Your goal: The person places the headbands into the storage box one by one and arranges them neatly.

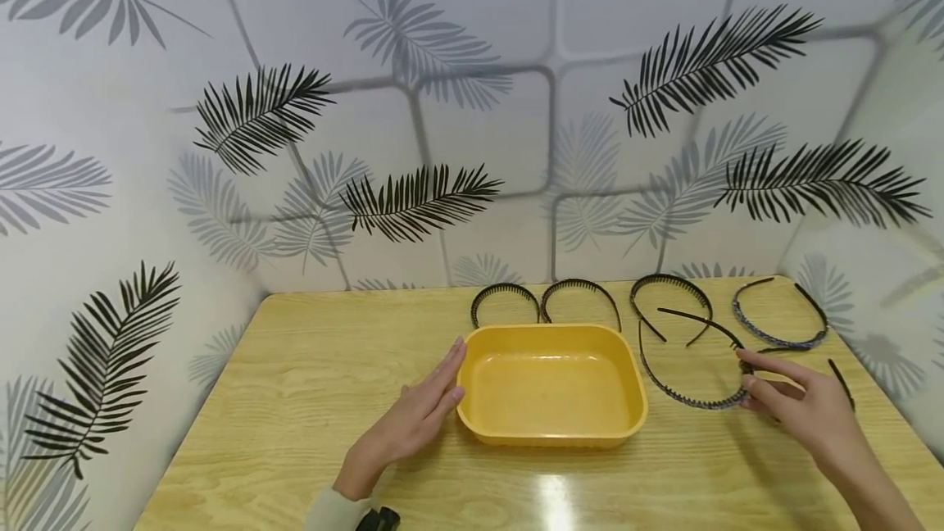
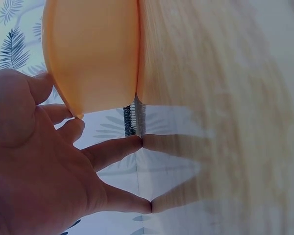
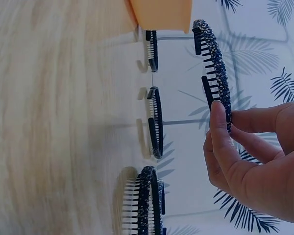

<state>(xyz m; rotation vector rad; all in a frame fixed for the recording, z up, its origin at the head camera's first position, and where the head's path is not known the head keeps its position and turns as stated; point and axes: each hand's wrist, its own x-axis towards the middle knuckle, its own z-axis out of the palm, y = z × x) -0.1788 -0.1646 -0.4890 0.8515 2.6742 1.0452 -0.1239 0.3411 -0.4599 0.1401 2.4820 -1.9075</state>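
Observation:
My right hand (image 1: 807,404) pinches a dark, glittery toothed headband (image 3: 218,68) between thumb and fingers. The headband is off the table, right of a yellow plastic basin (image 1: 553,439). My left hand (image 1: 413,416) rests against the basin's left side with its fingers extended. In the left wrist view, the spread fingers (image 2: 117,149) reach down to the tabletop, and the thumb lies at the basin's edge. No headband shows in the basin.
Two black toothed headbands (image 1: 505,287) stand behind the basin on the wooden table (image 1: 310,400). Another black one (image 1: 671,277) and a blue glittery one (image 1: 782,342) lie at the back right. A dark band end (image 1: 841,383) shows behind my right hand. Leaf-patterned walls (image 1: 479,138) enclose the back and sides.

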